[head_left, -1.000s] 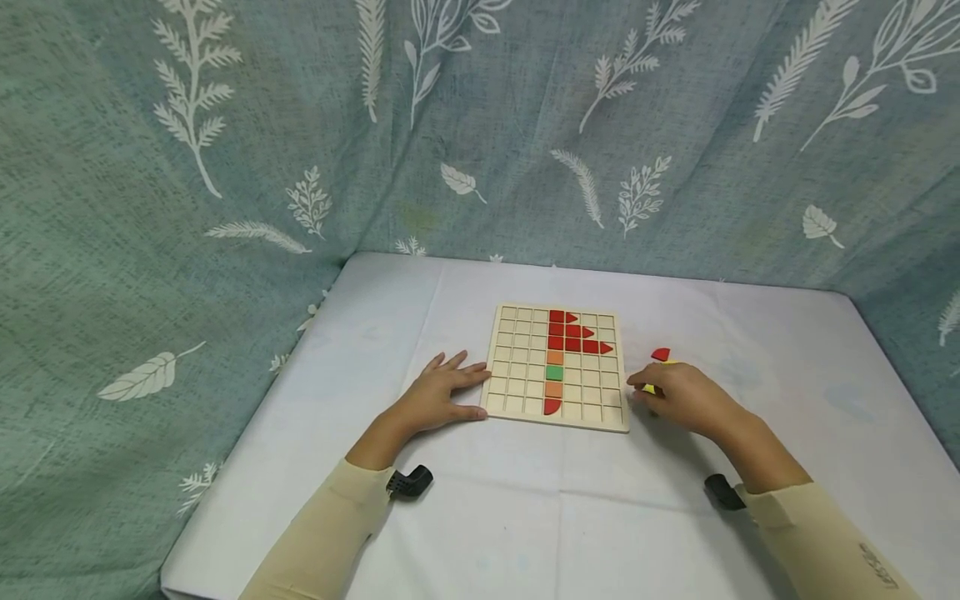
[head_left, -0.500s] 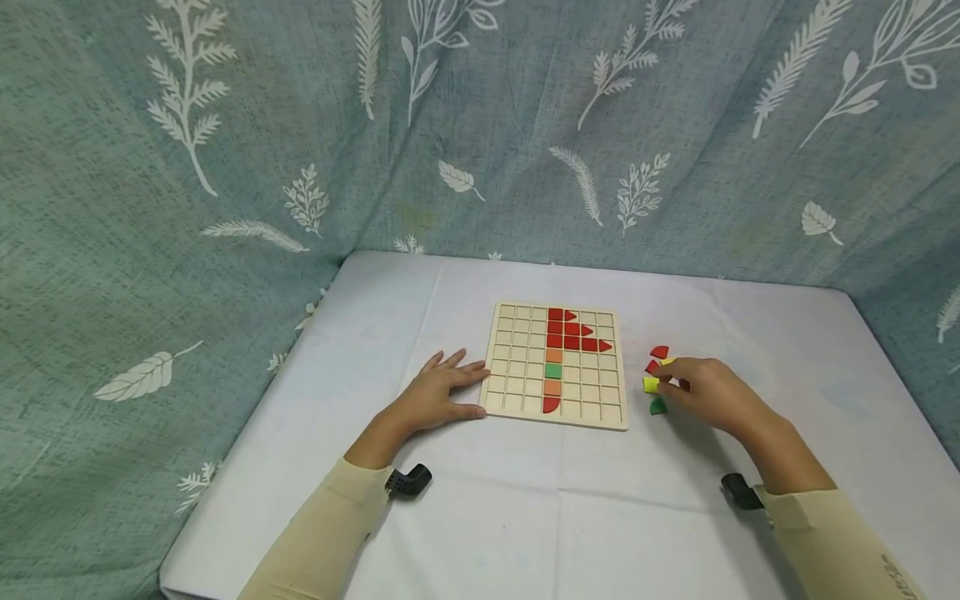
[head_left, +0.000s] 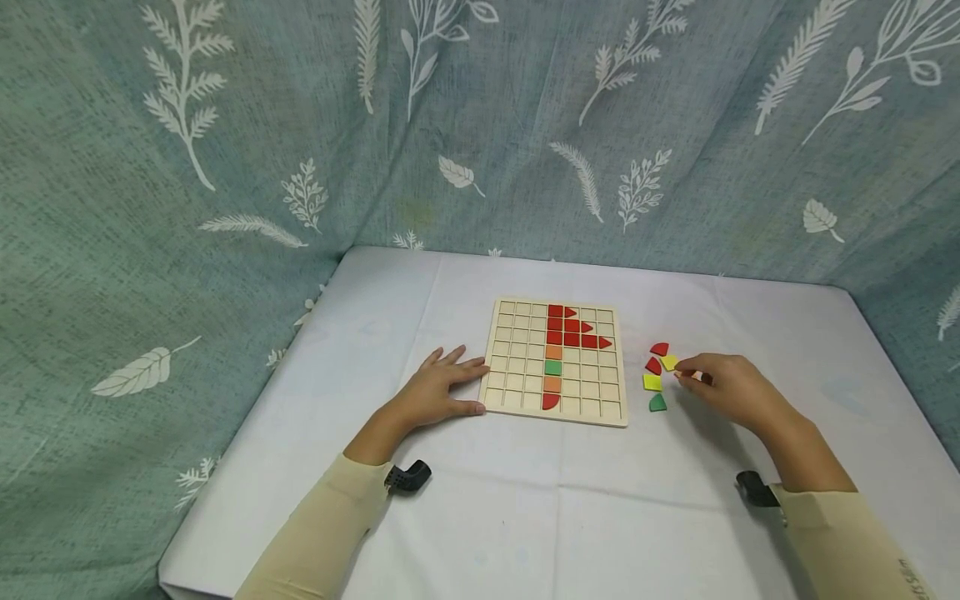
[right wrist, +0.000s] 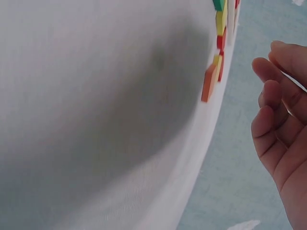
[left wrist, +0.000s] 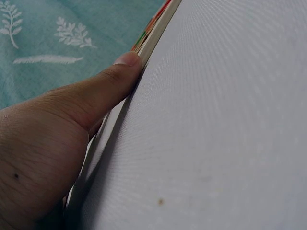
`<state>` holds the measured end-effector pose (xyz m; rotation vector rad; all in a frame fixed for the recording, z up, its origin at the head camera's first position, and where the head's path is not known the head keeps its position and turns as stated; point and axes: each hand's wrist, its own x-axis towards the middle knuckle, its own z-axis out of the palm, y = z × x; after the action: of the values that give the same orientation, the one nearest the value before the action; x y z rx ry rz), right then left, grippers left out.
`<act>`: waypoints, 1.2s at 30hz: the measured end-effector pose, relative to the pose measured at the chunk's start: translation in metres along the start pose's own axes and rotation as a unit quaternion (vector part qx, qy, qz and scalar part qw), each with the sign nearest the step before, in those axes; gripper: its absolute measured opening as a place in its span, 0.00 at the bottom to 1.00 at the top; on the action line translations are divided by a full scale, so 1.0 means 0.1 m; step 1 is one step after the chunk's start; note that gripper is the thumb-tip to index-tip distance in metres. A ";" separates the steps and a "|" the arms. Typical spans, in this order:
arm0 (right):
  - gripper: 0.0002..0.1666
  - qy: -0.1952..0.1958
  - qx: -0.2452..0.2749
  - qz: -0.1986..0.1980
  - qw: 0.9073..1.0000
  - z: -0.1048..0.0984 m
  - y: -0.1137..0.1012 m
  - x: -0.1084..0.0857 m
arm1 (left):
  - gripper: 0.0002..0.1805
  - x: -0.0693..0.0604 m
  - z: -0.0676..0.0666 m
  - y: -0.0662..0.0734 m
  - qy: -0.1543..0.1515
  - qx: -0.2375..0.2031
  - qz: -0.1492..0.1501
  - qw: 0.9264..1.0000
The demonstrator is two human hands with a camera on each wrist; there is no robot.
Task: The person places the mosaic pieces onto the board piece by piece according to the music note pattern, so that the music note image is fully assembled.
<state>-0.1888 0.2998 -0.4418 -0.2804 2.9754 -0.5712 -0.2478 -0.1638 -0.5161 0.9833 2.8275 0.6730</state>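
Observation:
A square wooden grid board [head_left: 517, 358] lies on the table, bearing a column of red, orange and green pieces with red rows at its top. My left hand [head_left: 435, 390] lies at the board's left edge with fingers spread, its thumb touching the rim in the left wrist view. Right of the board, my right hand [head_left: 723, 385] hovers above an orange piece [right wrist: 209, 82], fingers loosely curled and apart from it in the right wrist view. Nothing shows in that hand. Beside it lie a yellow square [head_left: 669, 362] and a red quarter-round piece [head_left: 653, 366].
More loose pieces lie between board and right hand: a red quarter-round [head_left: 659, 348], another yellow square [head_left: 652, 382] and a green quarter-round [head_left: 657, 403]. White cloth [head_left: 480, 517] covers the table. A leaf-patterned curtain [head_left: 495, 125] hangs behind and at the sides.
My right hand has drawn rightward from the board's right edge, uncovering the yellow, red and green pieces beneath it. My left hand and the pieces on the board stay as they were.

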 end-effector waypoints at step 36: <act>0.20 -0.036 0.004 0.027 0.999 -0.06 0.16 0.53 | 0.46 -0.01 0.00 0.00 0.001 -0.006 -0.007 1.000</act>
<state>-0.2441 0.3063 -0.4453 -0.2159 2.9004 -0.5555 -0.2470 -0.1639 -0.5162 0.9600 2.8255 0.6903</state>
